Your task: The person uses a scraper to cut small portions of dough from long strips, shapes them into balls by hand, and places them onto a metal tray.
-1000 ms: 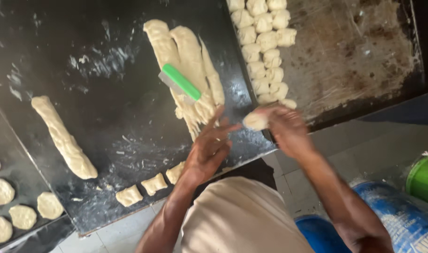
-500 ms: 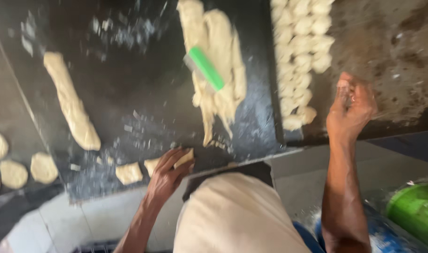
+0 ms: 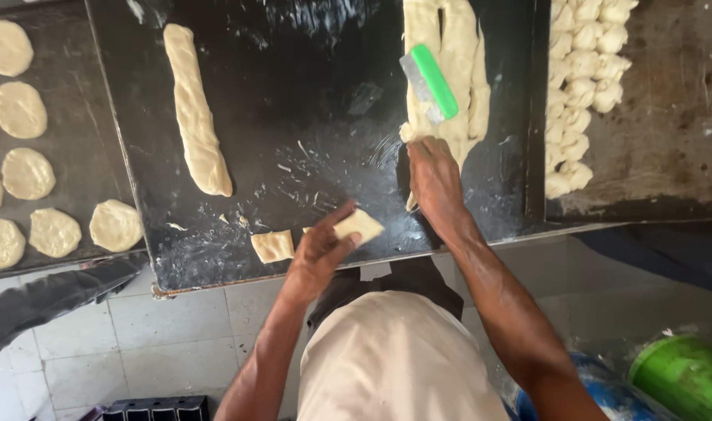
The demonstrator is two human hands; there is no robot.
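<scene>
1. Pale, square cut dough piece (image 3: 358, 224) sits pinched in the fingers of the left hand (image 3: 318, 251), just above the near edge of the black oily metal table (image 3: 309, 101)
2. Right hand (image 3: 434, 181) lies flat and open on the end of the long pale dough strips (image 3: 449, 70), gripping nothing
3. Many small rolled dough knots (image 3: 584, 86) fill the dark tray on the right, so lots look done
4. One more cut square (image 3: 272, 246), the strips and a long dough roll (image 3: 194, 113) are left

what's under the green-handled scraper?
The scraper lies on long strips of pale dough on the dark worktop. The dough right beneath its blade is covered. The right hand rests just below it, on the dough's end.
</scene>
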